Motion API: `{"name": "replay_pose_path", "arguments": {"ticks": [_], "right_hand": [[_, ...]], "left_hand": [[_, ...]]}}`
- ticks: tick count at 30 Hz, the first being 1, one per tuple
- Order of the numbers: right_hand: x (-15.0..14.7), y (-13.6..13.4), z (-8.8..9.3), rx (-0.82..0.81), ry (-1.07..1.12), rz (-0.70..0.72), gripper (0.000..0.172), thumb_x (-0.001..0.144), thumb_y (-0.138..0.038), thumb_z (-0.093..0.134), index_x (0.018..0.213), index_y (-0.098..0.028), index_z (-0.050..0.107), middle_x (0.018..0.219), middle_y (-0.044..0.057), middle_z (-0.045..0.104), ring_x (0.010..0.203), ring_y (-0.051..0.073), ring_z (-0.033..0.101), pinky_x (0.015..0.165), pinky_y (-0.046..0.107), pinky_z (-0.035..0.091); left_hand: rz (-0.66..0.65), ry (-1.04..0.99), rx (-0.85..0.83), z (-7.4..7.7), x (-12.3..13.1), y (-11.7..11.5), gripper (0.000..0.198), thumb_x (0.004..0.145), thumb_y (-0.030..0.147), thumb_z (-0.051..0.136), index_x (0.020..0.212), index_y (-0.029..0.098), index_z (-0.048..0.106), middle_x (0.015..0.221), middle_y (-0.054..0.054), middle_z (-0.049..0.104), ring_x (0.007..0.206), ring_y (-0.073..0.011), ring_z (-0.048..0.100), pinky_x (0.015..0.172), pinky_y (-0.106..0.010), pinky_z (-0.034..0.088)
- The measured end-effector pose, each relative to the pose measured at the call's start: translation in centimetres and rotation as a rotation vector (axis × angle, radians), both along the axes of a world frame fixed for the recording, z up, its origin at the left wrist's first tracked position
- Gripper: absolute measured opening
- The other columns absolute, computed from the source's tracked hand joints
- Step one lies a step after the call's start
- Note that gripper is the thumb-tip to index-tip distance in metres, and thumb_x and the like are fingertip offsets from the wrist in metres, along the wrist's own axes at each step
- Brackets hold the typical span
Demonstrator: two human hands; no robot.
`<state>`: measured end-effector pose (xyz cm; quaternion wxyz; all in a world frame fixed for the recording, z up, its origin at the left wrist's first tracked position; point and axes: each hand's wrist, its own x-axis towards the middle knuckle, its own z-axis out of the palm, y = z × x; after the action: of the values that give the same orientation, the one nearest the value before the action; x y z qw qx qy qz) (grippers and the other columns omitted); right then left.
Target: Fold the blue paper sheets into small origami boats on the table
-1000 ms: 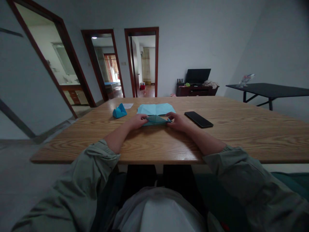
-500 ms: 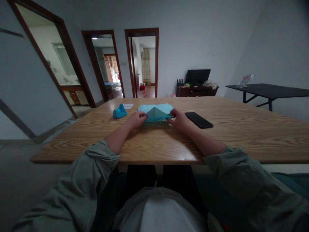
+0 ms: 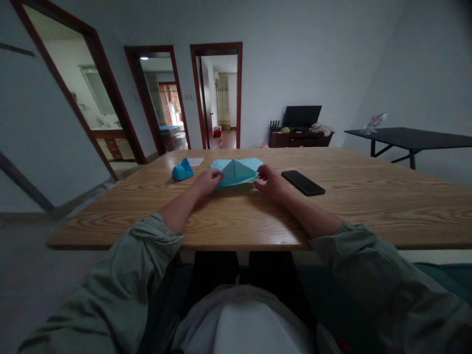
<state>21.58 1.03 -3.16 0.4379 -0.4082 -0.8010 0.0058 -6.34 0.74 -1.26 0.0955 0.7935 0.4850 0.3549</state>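
Folded light-blue paper (image 3: 236, 173): 12 o'clock from the person, on the wooden table (image 3: 236, 221)
Left hand (image 3: 207, 182): pinching the paper's 9 o'clock side
Right hand (image 3: 271, 182): fingertips apart at its 3 o'clock corner — cannot tell if touching
Smartphone (image 3: 303, 182): right hand's 3 o'clock
Blue origami piece (image 3: 183, 170): left hand's 10 o'clock

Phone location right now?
In the head view, the black phone lies flat on the wooden table, right of centre, just to the right of the person's right hand.
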Motion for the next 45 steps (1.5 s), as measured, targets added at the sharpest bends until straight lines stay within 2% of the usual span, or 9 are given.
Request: {"name": "replay_pose_path", "arguments": {"ticks": [3,7,18,24,33,36,39,42,45], "right_hand": [[0.1,0.1,-0.1,0.013,-0.049,-0.005,0.028,0.070,-0.023,0.064,0.097,-0.021,0.056,0.087,0.003,0.060,0.078,0.017,0.058,0.070,0.030,0.046],[0.4,0.7,-0.4,0.046,-0.038,-0.033,0.034,0.070,-0.023,0.065,0.103,-0.020,0.059,0.093,0.005,0.062,0.083,0.018,0.059,0.075,0.031,0.047],[0.4,0.3,0.0,0.063,-0.122,-0.110,0.020,0.071,-0.026,0.068,0.090,-0.021,0.069,0.098,0.007,0.063,0.091,0.022,0.059,0.085,0.034,0.045],[0.6,0.8,-0.2,0.056,-0.157,-0.078,0.019,0.073,-0.025,0.067,0.091,-0.022,0.072,0.104,0.007,0.066,0.098,0.023,0.059,0.093,0.038,0.042],[0.2,-0.2,0.3,-0.042,-0.224,0.025,0.018,0.079,-0.022,0.061,0.091,-0.022,0.074,0.100,0.006,0.070,0.092,0.021,0.063,0.088,0.034,0.046],[0.2,0.2,0.1,-0.050,-0.218,0.028,0.017,0.083,-0.025,0.059,0.090,-0.021,0.074,0.098,0.007,0.071,0.092,0.021,0.063,0.087,0.034,0.045],[0.4,0.6,-0.1,-0.065,-0.175,0.010,0.018,0.085,-0.028,0.058,0.091,-0.022,0.074,0.099,0.007,0.071,0.092,0.022,0.064,0.086,0.034,0.046],[0.6,0.8,0.0,-0.094,-0.089,-0.017,0.020,0.085,-0.031,0.057,0.090,-0.021,0.074,0.096,0.006,0.072,0.087,0.021,0.064,0.080,0.032,0.047],[0.8,0.7,0.2,-0.120,-0.042,-0.038,0.022,0.084,-0.033,0.056,0.087,-0.021,0.074,0.087,0.005,0.072,0.078,0.020,0.063,0.070,0.029,0.047]], "left_hand": [[-0.011,-0.023,0.016,-0.1,-0.2,0.2,0.039,0.086,0.047,0.045,0.090,0.016,0.068,0.075,-0.003,0.063,0.068,-0.0164,0.053,0.061,-0.027,0.036],[-0.042,-0.049,0.007,-0.1,-0.2,0.4,0.039,0.086,0.048,0.045,0.092,0.016,0.067,0.078,-0.003,0.063,0.071,-0.0161,0.053,0.062,-0.026,0.037],[-0.081,-0.136,0.001,-0.3,-0.3,0.8,0.039,0.086,0.049,0.045,0.088,0.016,0.065,0.068,0.001,0.052,0.064,-0.0132,0.045,0.056,-0.024,0.033],[-0.098,-0.149,-0.016,-0.4,-0.4,0.8,0.038,0.086,0.049,0.045,0.089,0.017,0.064,0.068,0.001,0.052,0.064,-0.0131,0.044,0.056,-0.023,0.033],[-0.169,-0.183,-0.040,-0.1,-0.3,0.4,0.037,0.086,0.048,0.046,0.089,0.016,0.063,0.067,0.002,0.050,0.063,-0.0115,0.044,0.057,-0.023,0.034],[-0.159,-0.260,-0.067,0.0,-0.2,0.3,0.037,0.086,0.048,0.049,0.103,0.016,0.060,0.066,0.003,0.050,0.059,-0.0106,0.043,0.055,-0.023,0.033],[-0.137,-0.421,-0.087,0.1,-0.3,0.2,0.045,0.083,0.048,0.054,0.116,0.018,0.049,0.069,0.003,0.053,0.060,-0.0102,0.046,0.056,-0.022,0.035],[-0.132,-0.522,-0.059,0.2,-0.6,0.3,0.044,0.077,0.044,0.062,0.110,0.020,0.044,0.077,0.002,0.058,0.066,-0.0102,0.052,0.063,-0.023,0.040],[-0.113,-0.504,-0.013,0.3,-0.8,0.2,0.039,0.072,0.039,0.068,0.098,0.020,0.045,0.079,0.002,0.058,0.068,-0.0101,0.054,0.066,-0.024,0.042]]}}
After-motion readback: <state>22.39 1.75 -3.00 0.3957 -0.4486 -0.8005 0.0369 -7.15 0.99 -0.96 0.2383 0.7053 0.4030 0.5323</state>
